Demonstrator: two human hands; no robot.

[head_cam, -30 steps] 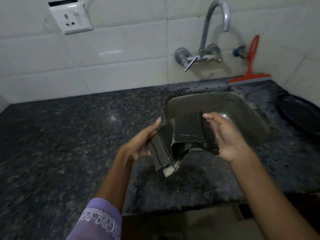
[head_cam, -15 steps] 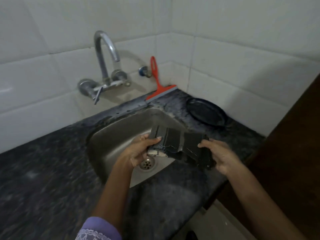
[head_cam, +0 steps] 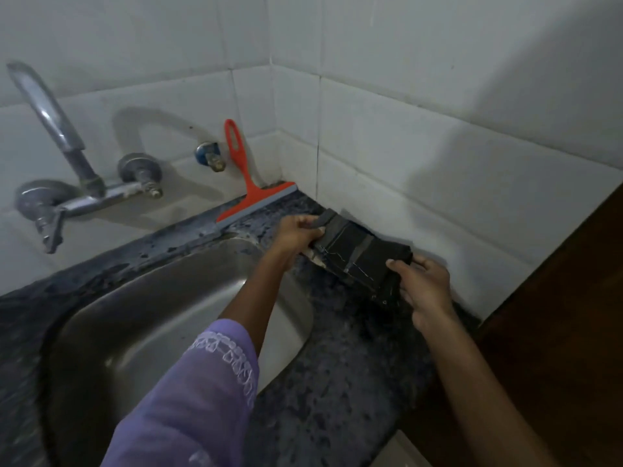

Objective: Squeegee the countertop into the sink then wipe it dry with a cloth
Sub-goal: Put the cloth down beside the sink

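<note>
A folded dark cloth (head_cam: 357, 254) with pale stitching is stretched between both hands, low over the dark granite countertop (head_cam: 340, 362) in the corner right of the steel sink (head_cam: 141, 318). My left hand (head_cam: 296, 232) grips its far end near the back wall. My right hand (head_cam: 423, 286) grips its near end by the right wall. Whether the cloth touches the stone is unclear. The red squeegee (head_cam: 251, 193) leans against the back tiles behind the sink, untouched.
A chrome wall tap (head_cam: 72, 176) curves over the sink's left side, and a small blue valve (head_cam: 209, 156) sits beside the squeegee handle. White tiled walls meet in the corner. A dark wooden panel (head_cam: 559, 315) bounds the counter on the right.
Both hands carried the cloth from over the sink to the back right corner of the counter. The view swung right, and the black plate seen earlier is now hidden.
</note>
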